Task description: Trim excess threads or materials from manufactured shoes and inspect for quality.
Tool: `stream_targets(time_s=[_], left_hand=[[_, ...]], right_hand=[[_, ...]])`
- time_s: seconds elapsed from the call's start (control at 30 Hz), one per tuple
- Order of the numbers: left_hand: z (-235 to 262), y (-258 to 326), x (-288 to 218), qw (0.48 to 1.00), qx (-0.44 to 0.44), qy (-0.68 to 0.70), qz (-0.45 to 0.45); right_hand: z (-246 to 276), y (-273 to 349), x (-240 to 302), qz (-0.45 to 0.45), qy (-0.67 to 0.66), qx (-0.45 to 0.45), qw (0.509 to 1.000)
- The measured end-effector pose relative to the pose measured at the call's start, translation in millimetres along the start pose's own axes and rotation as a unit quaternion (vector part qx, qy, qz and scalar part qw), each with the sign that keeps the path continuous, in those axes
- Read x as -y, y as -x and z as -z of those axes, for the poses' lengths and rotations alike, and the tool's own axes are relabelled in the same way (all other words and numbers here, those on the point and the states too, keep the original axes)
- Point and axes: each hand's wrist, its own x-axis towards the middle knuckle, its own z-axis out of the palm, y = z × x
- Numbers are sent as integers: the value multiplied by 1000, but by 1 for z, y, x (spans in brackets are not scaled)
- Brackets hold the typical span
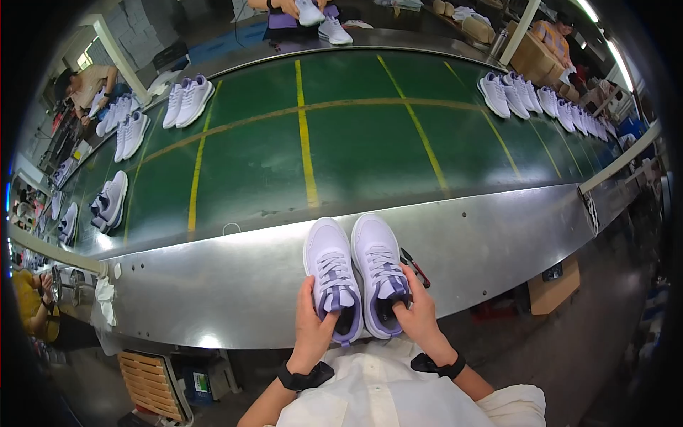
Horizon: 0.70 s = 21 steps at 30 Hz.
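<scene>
Two pale lavender lace-up sneakers stand side by side, toes pointing away from me, over the metal ledge in front of my body. My left hand (313,324) grips the left sneaker (329,249) at its heel end, with the thumb in the collar opening. In the same way my right hand (418,313) holds the right sneaker (375,245), thumb inside the collar by the tongue. Both have purple linings and heel loops. Just beyond my right fingers lies a slim red and black tool (415,267), partly hidden by the right sneaker.
Beyond the metal ledge (213,285) runs a green conveyor belt (249,156) with yellow lines. Paired sneakers stand on it at the left (188,102) and in a row at the far right (494,95). Co-workers handle shoes across the belt and at both sides. A metal post (519,32) rises beyond.
</scene>
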Motion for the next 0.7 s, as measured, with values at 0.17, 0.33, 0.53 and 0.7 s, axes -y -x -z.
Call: stream_targets(time_s=[0.17, 0.33, 0.53, 0.7], left_hand=[[-3, -3, 12, 1000, 5, -10, 24], [-4, 4, 11, 999, 14, -29, -21], [-1, 7, 1, 996, 24, -60, -56], [1, 8, -1, 997, 18, -45, -60]], right_hand=[[-5, 0, -14, -36, -74, 20, 996], [-3, 7, -17, -38, -64, 20, 997], [-1, 18, -15, 9, -37, 12, 999], [-3, 19, -18, 23, -16, 11, 1000]])
